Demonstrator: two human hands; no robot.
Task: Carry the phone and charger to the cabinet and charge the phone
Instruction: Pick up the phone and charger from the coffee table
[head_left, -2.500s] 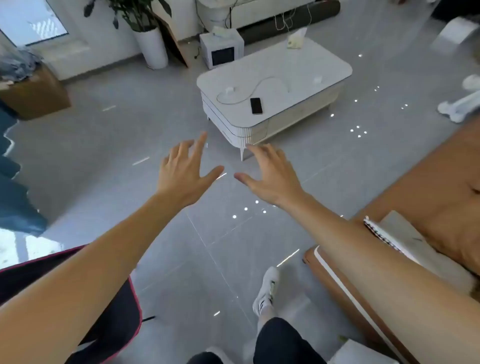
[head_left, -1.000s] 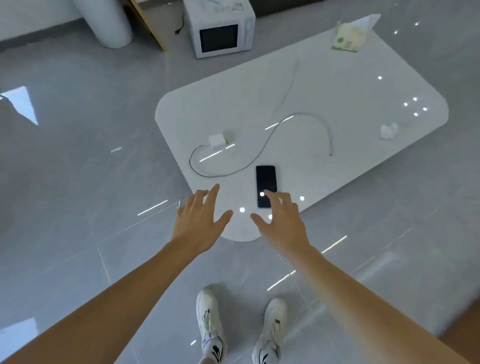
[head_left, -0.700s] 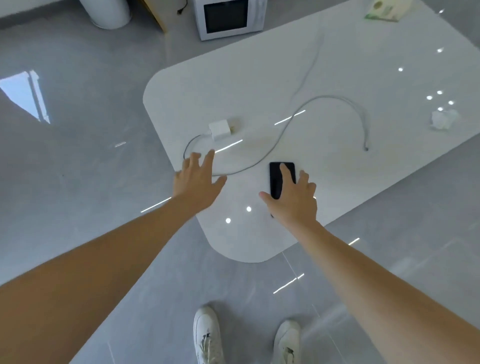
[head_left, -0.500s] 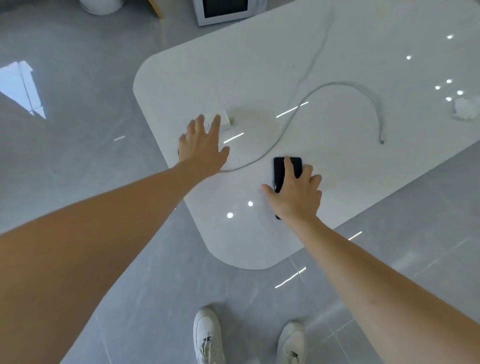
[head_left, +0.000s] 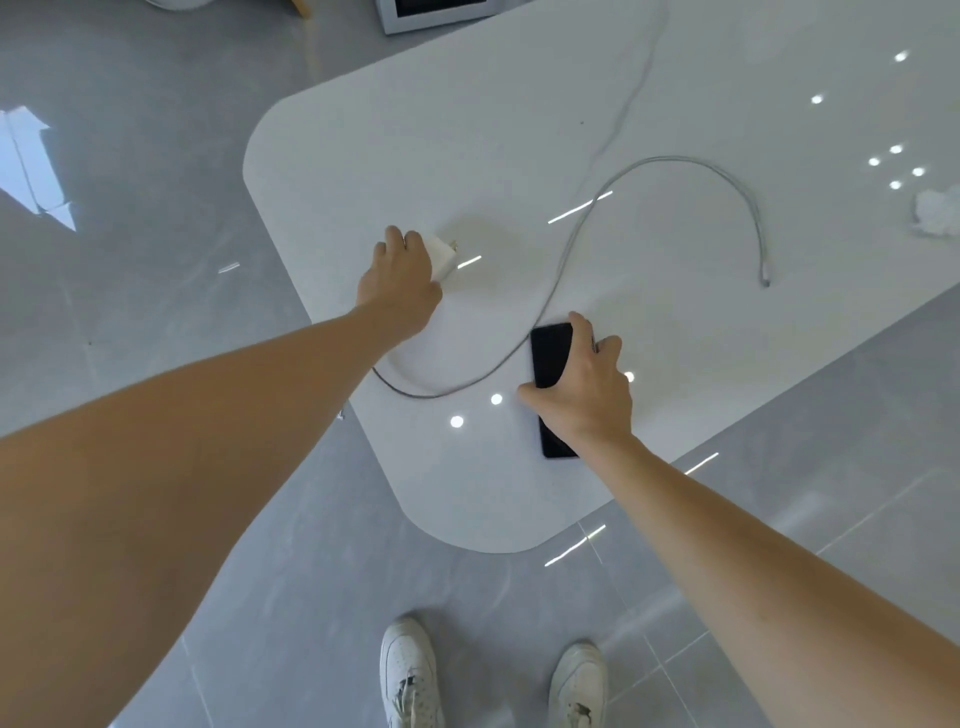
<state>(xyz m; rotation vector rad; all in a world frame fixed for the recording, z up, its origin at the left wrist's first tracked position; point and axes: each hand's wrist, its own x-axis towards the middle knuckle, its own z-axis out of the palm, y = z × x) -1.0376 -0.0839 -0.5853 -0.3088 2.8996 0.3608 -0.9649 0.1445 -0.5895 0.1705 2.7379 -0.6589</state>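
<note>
A black phone (head_left: 550, 353) lies on the white coffee table (head_left: 519, 130) near its front corner. My right hand (head_left: 587, 389) is closed around the phone, thumb on its left edge and fingers on its right edge. A white charger plug (head_left: 442, 254) sits further left on the table, and my left hand (head_left: 402, 280) grips it with fingers curled over its left side. Its grey cable (head_left: 649, 171) loops from under my left wrist past the phone and arcs right to a free end (head_left: 765, 280).
A crumpled white tissue (head_left: 935, 213) lies at the table's right edge. A white microwave-like appliance (head_left: 441, 13) stands on the grey tiled floor beyond the table. My white shoes (head_left: 410, 670) are on the floor just before the table's front corner.
I walked up to the table and leaned over it. My right hand landed on the phone and closed on it; my left hand reached forward and closed on the charger plug.
</note>
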